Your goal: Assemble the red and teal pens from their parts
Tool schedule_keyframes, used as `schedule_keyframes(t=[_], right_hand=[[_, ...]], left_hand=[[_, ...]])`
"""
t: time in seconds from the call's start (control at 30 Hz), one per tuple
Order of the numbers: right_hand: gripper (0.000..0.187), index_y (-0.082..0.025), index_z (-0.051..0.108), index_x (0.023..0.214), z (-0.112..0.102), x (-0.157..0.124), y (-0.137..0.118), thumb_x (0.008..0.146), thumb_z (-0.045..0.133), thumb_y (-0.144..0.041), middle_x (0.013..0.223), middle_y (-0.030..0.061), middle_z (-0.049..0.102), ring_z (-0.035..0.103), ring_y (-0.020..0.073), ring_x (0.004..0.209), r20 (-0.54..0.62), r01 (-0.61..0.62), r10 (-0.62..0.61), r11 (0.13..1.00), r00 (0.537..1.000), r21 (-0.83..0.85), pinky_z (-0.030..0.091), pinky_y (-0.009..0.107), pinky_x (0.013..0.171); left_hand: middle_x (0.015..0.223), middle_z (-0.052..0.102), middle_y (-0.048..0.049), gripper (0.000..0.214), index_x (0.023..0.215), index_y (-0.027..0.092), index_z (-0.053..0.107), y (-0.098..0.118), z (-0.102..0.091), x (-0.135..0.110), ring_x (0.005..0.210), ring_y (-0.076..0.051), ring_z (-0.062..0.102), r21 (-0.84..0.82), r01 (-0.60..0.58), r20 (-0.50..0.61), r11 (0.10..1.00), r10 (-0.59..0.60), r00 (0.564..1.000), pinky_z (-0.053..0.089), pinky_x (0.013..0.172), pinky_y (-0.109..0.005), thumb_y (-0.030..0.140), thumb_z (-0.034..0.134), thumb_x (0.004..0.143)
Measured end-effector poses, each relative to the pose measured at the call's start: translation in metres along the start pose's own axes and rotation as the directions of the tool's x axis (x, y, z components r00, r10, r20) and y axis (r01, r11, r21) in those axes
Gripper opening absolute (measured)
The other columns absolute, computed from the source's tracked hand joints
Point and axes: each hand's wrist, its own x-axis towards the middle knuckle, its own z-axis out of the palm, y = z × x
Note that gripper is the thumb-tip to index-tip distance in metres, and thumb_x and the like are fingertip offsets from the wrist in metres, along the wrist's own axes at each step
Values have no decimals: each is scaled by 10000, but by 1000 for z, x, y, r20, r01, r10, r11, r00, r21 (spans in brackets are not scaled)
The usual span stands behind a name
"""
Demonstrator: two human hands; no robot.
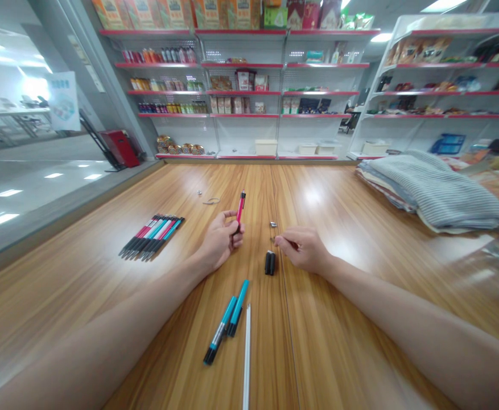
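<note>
My left hand (224, 239) is closed around a pink pen (241, 208), which points upward with its black clip end on top. My right hand (302, 248) is pinched at the fingertips beside several small metal parts (273, 225) on the table; whatever it grips is too small to make out. Two black pen grips (270, 263) lie side by side between the hands. Closer to me are two teal pen barrels (238, 307) with black ends and thin white refills (247, 353).
A neat row of assembled pens (151, 236) lies at left on the wooden table (338, 341). Beyond my left hand are a clear loop-shaped strip (211, 201) and a tiny metal bit (199, 192). Folded cloths (432, 188) sit at right. Stocked shelves (244, 91) stand behind.
</note>
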Motion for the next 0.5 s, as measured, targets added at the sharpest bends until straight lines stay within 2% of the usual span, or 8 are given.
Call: schedule_keyframes(t=[0.13, 0.23, 0.27, 0.3, 0.33, 0.43, 0.47, 0.5], right_hand=[[294, -159, 630, 693, 0, -1, 0, 916, 479, -276, 558, 6, 509, 453, 110, 539, 10, -7, 7, 1000, 1000, 14, 329, 256, 560], [293, -159, 625, 692, 0, -1, 1, 917, 476, -274, 563, 8, 525, 460, 109, 535, 12, -16, 15, 1000, 1000, 19, 331, 255, 559], [295, -160, 621, 687, 0, -1, 1, 917, 475, -275, 566, 9, 530, 463, 108, 535, 12, -17, 17, 1000, 1000, 19, 331, 255, 559], [299, -160, 616, 681, 0, -1, 1, 917, 475, -277, 567, 10, 533, 464, 108, 535, 11, -17, 17, 1000, 1000, 18, 331, 254, 558], [304, -160, 612, 673, 0, -1, 1, 916, 476, -280, 566, 10, 533, 465, 107, 534, 9, -16, 16, 1000, 1000, 17, 331, 253, 557], [309, -159, 609, 664, 1, -1, 1, 914, 477, -284, 558, 6, 525, 461, 105, 530, 7, -17, 16, 1000, 1000, 13, 327, 250, 552], [307, -159, 611, 668, 1, -1, 0, 914, 478, -284, 556, 5, 522, 459, 104, 528, 10, -18, 18, 1000, 1000, 15, 325, 250, 550], [305, -158, 613, 671, 1, 0, 0, 914, 478, -282, 556, 4, 521, 458, 103, 525, 14, -20, 20, 1000, 1000, 17, 324, 249, 548]], left_hand=[[571, 453, 82, 204, 974, 229, 437, 17, -17, 16, 366, -35, 319, 183, -47, -138, 982, 73, 988, 224, 384, -143, 329, 567, 854], [593, 513, 50, 161, 915, 190, 472, 47, -47, 30, 373, -40, 353, 424, -9, -272, 906, 136, 953, 245, 389, -152, 305, 563, 849], [620, 549, 24, 144, 887, 167, 497, 60, -61, 34, 403, -51, 401, 526, 23, -296, 850, 158, 942, 274, 403, -162, 283, 571, 842], [618, 558, 14, 137, 853, 141, 530, 73, -76, 36, 431, -60, 429, 654, 65, -326, 753, 203, 924, 293, 420, -170, 262, 590, 830], [580, 539, 23, 157, 824, 118, 567, 87, -93, 37, 448, -66, 434, 779, 135, -357, 612, 256, 898, 296, 436, -171, 261, 630, 806], [460, 443, 55, 159, 759, 69, 632, 124, -146, 35, 452, -67, 358, 841, 222, -411, 493, 317, 855, 206, 460, -168, 212, 700, 763], [403, 374, 67, 160, 693, 71, 632, 133, -164, 34, 430, -67, 293, 867, 310, -454, 390, 366, 812, 169, 460, -176, 188, 735, 724], [370, 339, 72, 153, 654, 72, 631, 139, -180, 32, 423, -71, 258, 878, 351, -460, 324, 376, 804, 151, 463, -182, 146, 762, 683]])
